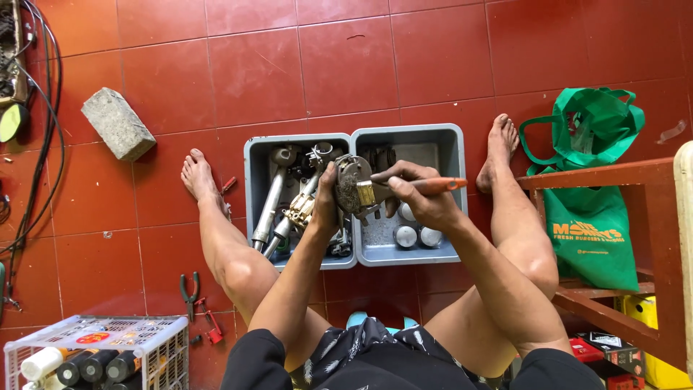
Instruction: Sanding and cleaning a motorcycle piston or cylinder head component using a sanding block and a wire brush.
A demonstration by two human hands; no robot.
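Observation:
My left hand grips a grimy round metal part and holds it up over two grey plastic tubs. My right hand is closed on an orange-handled tool, whose tip lies against the part near a brass-coloured fitting. The left tub holds long metal tubes and other engine parts. The right tub holds a few round silver caps. Both tubs stand on the red tile floor between my bare legs.
A grey brick lies at the upper left. Pliers and small red tools lie by my left thigh. A white crate of cans stands at the lower left. A green bag hangs beside a red wooden frame at the right. Cables run along the left edge.

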